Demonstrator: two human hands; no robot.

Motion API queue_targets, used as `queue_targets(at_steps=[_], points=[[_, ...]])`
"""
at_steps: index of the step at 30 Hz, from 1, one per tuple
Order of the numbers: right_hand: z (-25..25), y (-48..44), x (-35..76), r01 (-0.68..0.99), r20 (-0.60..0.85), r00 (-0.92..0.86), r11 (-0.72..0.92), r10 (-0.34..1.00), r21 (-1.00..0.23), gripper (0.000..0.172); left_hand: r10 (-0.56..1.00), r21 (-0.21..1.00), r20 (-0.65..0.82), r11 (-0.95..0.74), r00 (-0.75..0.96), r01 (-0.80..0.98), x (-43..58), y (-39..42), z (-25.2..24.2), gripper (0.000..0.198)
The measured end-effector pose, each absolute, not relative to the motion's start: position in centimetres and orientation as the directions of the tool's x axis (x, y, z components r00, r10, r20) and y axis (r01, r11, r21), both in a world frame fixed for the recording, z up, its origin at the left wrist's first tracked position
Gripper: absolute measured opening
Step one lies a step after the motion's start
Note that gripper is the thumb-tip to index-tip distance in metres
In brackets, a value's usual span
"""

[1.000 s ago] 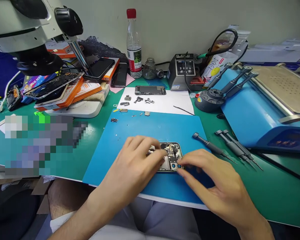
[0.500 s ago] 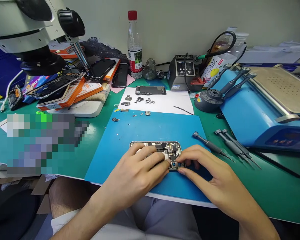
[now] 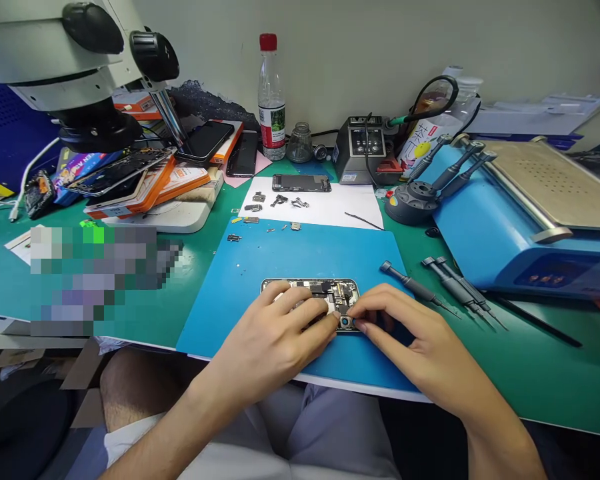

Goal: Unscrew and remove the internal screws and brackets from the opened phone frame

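Note:
An opened smartphone (image 3: 325, 288) lies on the blue mat (image 3: 290, 257), its inner parts facing up. Across its left part rests my left hand (image 3: 280, 330), fingers curled over the frame and bearing on the inside. My right hand (image 3: 410, 333) is at the phone's right end, thumb and index finger closed on the rear camera module (image 3: 346, 322). One lens shows between my two hands; the other part of the module is hidden by my right fingers.
A bare phone screen (image 3: 301, 183) and small parts lie on white paper (image 3: 330, 207) behind the mat. Several screwdrivers (image 3: 420, 290) lie to the right, near a blue heating plate (image 3: 510, 233). A microscope (image 3: 100, 87) overhangs the left; a bottle (image 3: 271, 100) stands at the back.
My right thumb and index finger have drawn closer together at the camera module and now cover its right lens. My left hand stays on the phone. The view has shifted slightly.

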State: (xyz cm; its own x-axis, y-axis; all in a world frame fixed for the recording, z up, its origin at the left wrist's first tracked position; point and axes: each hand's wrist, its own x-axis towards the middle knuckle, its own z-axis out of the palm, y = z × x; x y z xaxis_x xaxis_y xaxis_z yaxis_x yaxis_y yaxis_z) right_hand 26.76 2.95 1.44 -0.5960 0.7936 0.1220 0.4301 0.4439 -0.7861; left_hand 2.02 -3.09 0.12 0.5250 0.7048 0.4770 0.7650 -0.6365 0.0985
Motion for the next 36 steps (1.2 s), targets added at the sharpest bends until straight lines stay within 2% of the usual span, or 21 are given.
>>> queue_targets(at_steps=[4,8,11,13,18,26,31,33,36], points=[[1.6,2.9,26.8,0.440,0.124,-0.567,0.426,0.815,-0.791,0.015,0.735,0.176,0.467,-0.622,0.492,0.763,2.0,-3.1,0.4,0.018],[1.2,2.9,27.0,0.469,0.146,-0.393,0.335,0.908,-0.817,0.021,0.738,0.247,0.509,-0.619,0.443,0.746,2.0,-3.3,0.8,0.019],[0.7,2.9,26.9,0.484,0.170,-0.274,0.289,0.946,-0.826,0.025,0.777,0.268,0.561,-0.498,0.286,0.825,2.1,-3.6,1.0,0.020],[0.5,2.9,26.8,0.516,0.197,-0.252,0.303,0.948,-0.801,0.026,0.808,0.230,0.549,-0.393,0.215,0.890,2.3,-3.6,1.1,0.022],[0.8,2.9,26.6,0.604,0.257,-0.324,0.408,0.911,-0.685,0.022,0.824,0.163,0.504,-0.386,0.260,0.908,2.3,-3.2,0.7,0.026],[0.6,3.2,26.7,0.619,0.332,-0.409,0.526,0.850,-0.583,0.020,0.835,0.057,0.462,-0.364,0.299,0.930,2.7,-3.2,0.3,0.029],[0.6,3.2,26.5,0.593,0.406,-0.480,0.628,0.778,-0.504,0.019,0.868,0.107,0.437,-0.309,0.234,0.945,2.9,-3.9,0.2,0.032],[0.5,3.1,26.4,0.577,0.451,-0.538,0.702,0.712,-0.418,0.021,0.881,0.142,0.429,-0.285,0.200,0.948,2.9,-4.2,0.1,0.034],[0.6,2.8,25.9,0.577,0.508,-0.637,0.796,0.580,-0.184,0.025,0.886,0.211,0.423,-0.299,0.189,0.931,2.8,-4.3,-0.2,0.036]])
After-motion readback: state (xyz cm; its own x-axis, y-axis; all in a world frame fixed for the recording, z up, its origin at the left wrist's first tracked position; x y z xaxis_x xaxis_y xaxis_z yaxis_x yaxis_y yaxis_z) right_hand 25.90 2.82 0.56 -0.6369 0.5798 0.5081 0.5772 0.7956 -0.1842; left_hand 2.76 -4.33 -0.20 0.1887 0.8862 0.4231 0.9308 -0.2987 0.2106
